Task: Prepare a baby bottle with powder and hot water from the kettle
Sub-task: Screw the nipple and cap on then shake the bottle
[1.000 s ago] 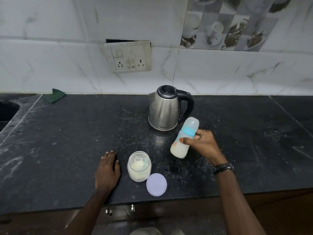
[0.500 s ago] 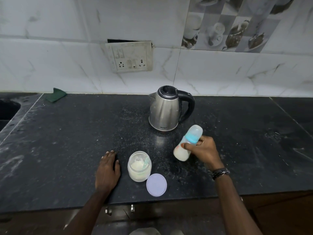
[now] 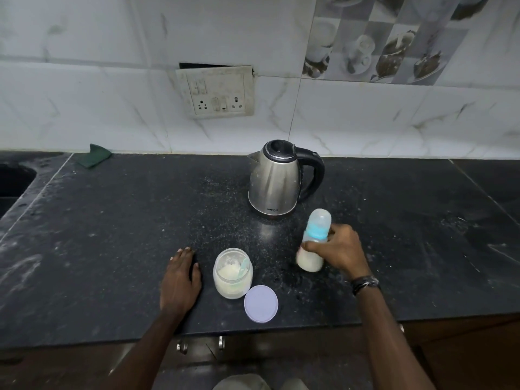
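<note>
My left hand (image 3: pixel 180 280) lies flat, palm down, on the table (image 3: pixel 112 235), fingers (image 3: pixel 184 253) straight and close together, pointing away from me, forearm running back toward my body. My right hand (image 3: pixel 342 253) is curled around the baby bottle (image 3: pixel 313 243), thumb across its front, holding it slightly tilted. A dark band sits on that wrist (image 3: pixel 364 282).

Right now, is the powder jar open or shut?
Open. The jar has no lid on; its lid lies flat on the counter beside it.
</note>
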Available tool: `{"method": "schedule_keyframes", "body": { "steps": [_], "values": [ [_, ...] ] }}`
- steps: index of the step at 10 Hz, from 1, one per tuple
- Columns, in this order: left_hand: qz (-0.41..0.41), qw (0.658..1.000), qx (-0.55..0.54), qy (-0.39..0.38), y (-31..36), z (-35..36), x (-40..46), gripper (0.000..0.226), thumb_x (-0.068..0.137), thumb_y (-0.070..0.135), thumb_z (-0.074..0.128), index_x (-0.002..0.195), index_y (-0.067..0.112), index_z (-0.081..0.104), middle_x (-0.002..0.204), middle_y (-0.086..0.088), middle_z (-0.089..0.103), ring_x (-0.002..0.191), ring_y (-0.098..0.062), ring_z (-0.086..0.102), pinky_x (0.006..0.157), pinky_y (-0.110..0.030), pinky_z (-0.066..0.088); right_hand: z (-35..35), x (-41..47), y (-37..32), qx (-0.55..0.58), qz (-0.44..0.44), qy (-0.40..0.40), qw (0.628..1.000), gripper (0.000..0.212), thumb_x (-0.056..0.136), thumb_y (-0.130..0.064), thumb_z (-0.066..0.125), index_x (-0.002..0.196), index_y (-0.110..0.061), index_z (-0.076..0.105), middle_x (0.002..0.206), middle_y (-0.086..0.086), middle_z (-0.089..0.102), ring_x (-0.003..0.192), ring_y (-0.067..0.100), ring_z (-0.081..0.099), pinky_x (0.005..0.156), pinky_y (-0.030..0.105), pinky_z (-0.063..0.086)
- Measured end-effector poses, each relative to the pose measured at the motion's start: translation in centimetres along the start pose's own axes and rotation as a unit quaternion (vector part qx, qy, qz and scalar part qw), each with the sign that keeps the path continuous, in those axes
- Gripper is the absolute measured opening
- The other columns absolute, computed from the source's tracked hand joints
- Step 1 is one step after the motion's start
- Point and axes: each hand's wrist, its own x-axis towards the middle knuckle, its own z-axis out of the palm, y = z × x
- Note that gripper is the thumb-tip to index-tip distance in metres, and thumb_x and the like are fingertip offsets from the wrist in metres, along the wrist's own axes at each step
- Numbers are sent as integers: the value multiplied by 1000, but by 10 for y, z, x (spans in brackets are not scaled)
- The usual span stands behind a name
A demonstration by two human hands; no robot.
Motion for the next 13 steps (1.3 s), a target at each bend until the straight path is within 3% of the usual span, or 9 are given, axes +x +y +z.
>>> {"method": "schedule_keyframes", "body": {
  "steps": [2,4,5,6,7,9,10,11,13],
  "values": [
    [-3,1000,-4,-1,2,-1,0,36,94,8,62,129,-2,62,138,-21,58,133,-37,51,113,-47,37,2,-3,7,-11,-26,-1,1000,58,43,-50,85,90,-17,75,87,-3,77,83,18,73,78,44,61],
    [3,1000,-3,4,1,-2,2,37,94,7,63,129,-1,62,138,-21,58,133,-36,51,113,-46,36,7,-5,5,-28,-22,-6,999,37,56,-31,91,87,-17,75,86,-1,77,83,20,74,79,46,61],
    [0,1000,-3,4,2,-1,0,37,94,7,63,129,-2,62,138,-21,58,133,-36,51,113,-47,37,5,-3,0,-18,16,-6,1000,50,49,-45,86,88,-18,73,86,-1,74,80,19,71,74,40,59],
    [3,1000,-6,9,1,-2,2,37,94,6,63,129,-2,61,138,-22,58,133,-36,51,114,-47,36,5,-7,1,-16,-7,-35,999,38,56,-28,92,88,-14,75,91,6,78,84,20,75,79,46,61],
    [-1,1000,-3,3,1,0,0,36,93,5,63,128,-3,62,137,-23,59,132,-37,52,113,-48,37,3,-1,0,-5,3,13,1000,53,44,-51,83,86,-19,74,85,-2,76,79,17,72,74,40,60],
    [1,1000,-7,5,2,0,1,37,93,5,64,128,-3,62,137,-22,59,132,-37,52,113,-48,37,6,-5,4,-4,-12,4,1000,39,57,-30,92,89,-16,75,86,-1,77,83,19,74,80,45,61],
    [2,1000,-7,10,2,-2,0,37,93,5,64,129,-3,62,137,-22,59,132,-37,52,113,-48,37,8,-4,8,1,28,-17,999,52,46,-48,86,87,-19,74,84,-4,75,79,17,72,74,41,60],
    [4,1000,-9,10,4,-3,1,37,92,5,64,128,-4,62,137,-23,59,132,-38,52,112,-48,38,9,-8,8,-5,-2,-10,1000,39,57,-28,93,89,-14,75,90,4,78,82,18,75,77,44,62],
    [4,1000,-8,9,2,-2,2,37,93,6,63,129,-3,61,138,-22,58,133,-37,50,113,-49,37,7,-9,8,-9,5,-24,1000,46,48,-40,90,84,-15,75,84,0,77,82,20,74,77,46,61]
  ]
}}
